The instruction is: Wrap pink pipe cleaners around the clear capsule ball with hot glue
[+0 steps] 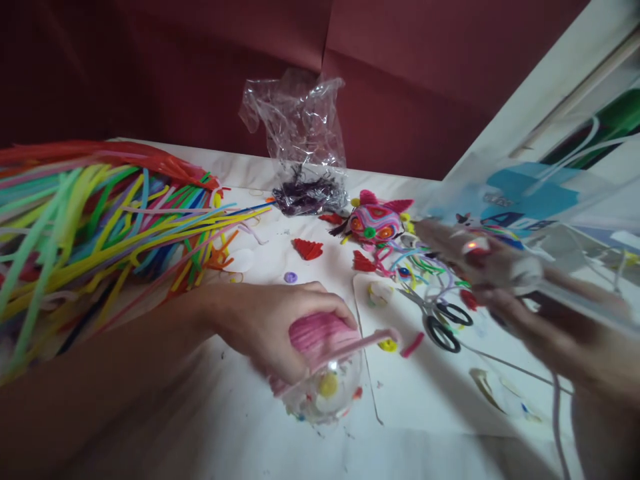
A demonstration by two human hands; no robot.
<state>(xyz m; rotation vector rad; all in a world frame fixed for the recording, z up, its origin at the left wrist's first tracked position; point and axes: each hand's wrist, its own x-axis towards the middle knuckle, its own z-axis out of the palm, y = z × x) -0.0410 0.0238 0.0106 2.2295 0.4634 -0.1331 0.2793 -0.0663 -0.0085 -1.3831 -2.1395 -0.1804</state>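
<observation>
Left hand curled shut around a fuzzy pink pipe-cleaner wrapping on a clear round plastic ball; one loose pink end sticks out rightward past the thumb. The ball sits under and just right of that hand, low on the white table.

Right hand blurred, raised above the table well apart from the ball, fingers seemingly closed on a thin white cord; grip not clear.

Between the hands: black-handled scissors. Farther back, a pink woolly pipe-cleaner figure and a crumpled clear plastic bag. Far left, a sheaf of multicoloured pipe cleaners.
</observation>
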